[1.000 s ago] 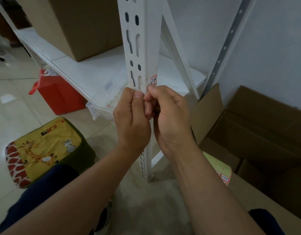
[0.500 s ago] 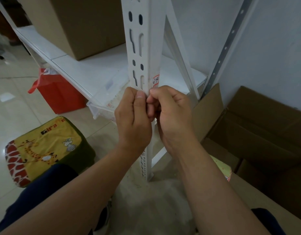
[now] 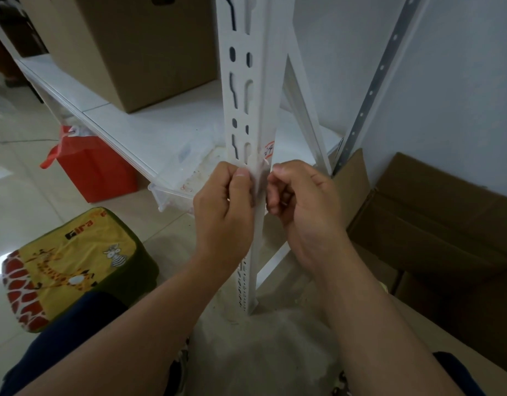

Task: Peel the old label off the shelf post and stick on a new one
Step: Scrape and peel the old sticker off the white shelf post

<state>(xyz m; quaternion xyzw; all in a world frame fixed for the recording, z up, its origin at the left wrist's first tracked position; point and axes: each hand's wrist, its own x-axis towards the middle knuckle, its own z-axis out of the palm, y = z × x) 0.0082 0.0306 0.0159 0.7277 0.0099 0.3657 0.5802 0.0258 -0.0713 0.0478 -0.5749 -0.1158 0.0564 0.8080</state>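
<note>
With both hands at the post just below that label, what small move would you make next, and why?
Probably slide the right hand up a little and pick at the lower edge of the label. The label still sits on the post, above both hands, with its red-marked part showing and not clearly lifted. The left hand grips the post beside it, so it can steady the post meanwhile.

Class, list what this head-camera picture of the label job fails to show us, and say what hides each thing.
1. Head view: the label writing is too small and partly torn.
2. The post top is cut off by the upper edge.
3. The right hand fingertips curl inward, hiding any scrap held.
4. The left hand covers the post's face.
</note>
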